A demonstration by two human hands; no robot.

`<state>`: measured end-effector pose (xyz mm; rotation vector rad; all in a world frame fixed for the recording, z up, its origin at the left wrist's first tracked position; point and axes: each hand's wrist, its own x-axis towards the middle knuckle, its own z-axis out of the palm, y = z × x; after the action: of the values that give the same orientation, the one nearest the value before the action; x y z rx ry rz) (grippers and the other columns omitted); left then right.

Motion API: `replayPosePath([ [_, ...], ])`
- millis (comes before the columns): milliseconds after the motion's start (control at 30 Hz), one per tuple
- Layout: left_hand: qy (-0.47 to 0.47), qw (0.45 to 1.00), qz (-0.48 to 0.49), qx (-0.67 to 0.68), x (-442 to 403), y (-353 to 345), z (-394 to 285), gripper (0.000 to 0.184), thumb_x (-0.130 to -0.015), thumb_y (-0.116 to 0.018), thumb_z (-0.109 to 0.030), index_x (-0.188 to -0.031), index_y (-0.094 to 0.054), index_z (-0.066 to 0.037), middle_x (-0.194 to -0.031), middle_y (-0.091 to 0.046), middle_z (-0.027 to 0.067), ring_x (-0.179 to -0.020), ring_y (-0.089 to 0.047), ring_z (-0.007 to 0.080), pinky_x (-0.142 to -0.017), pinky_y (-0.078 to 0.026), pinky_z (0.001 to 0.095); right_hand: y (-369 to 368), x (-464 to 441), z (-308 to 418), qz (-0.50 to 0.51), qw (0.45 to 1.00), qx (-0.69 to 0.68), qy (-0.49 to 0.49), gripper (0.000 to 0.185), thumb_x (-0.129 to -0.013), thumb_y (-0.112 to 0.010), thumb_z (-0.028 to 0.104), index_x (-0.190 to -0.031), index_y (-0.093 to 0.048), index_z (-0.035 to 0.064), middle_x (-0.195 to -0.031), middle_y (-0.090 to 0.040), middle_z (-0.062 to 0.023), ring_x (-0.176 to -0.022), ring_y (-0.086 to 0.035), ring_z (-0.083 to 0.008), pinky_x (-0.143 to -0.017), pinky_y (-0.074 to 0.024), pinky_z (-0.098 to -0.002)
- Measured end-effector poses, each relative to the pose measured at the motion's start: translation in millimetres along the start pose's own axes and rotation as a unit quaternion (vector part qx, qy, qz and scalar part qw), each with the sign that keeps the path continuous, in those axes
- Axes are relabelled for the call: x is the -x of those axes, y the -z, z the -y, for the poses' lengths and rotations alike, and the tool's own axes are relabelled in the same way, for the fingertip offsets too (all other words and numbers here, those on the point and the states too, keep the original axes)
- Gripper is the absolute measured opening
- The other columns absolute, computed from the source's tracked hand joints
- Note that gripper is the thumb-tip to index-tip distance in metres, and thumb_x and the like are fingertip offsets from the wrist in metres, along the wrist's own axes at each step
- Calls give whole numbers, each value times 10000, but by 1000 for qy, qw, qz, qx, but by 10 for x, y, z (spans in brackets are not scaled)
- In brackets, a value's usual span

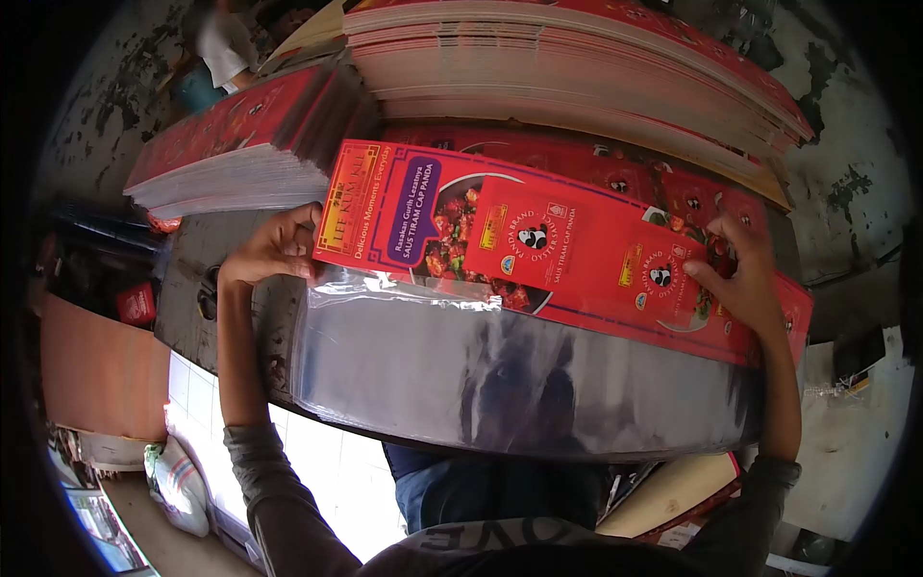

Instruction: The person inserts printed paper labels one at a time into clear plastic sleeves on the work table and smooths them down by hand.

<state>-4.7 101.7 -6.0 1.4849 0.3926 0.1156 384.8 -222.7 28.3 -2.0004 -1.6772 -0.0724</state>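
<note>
A long red printed sheet (596,240) with panda logos and food pictures lies slanted across the work surface. My left hand (279,248) pinches its left edge between thumb and fingers. At the sheet's right part is my right hand (738,274), thumb and forefinger spread apart over the print, its other fingers partly hidden. Beneath and in front of the sheet lies clear, shiny plastic film (413,356), which reflects light. More red printed sheets (615,173) show just behind the held one.
Tall stacks of red printed sheets (577,77) stand at the back, with another stack (231,144) at the back left. Scissors (207,293) lie left of my left hand. A white sack (178,486) sits on the floor at lower left. Another person (226,48) is at the upper left.
</note>
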Motion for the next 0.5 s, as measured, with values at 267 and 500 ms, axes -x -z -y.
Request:
replayPosePath([
  [267, 20, 999, 22, -24, 14, 73, -16, 658, -670, -835, -118, -1155, -423, 50, -815, -656, 101, -714, -662, 140, -662, -553, 254, 7, 49, -56, 19, 1000, -16, -2, 390, -673, -803, 226, -883, -542, 27, -709, -536, -58, -609, -496, -140, -543, -405, -280],
  [500, 24, 999, 17, -18, 4, 49, -19, 651, -682, -824, -105, -1169, -418, 45, -843, -660, 108, -725, -655, 134, -678, -550, 260, 56, 91, 10, -28, 1000, -2, 11, 407, -658, -808, 229, -887, -543, 22, -723, -532, -43, -621, -492, -120, -545, -398, -266],
])
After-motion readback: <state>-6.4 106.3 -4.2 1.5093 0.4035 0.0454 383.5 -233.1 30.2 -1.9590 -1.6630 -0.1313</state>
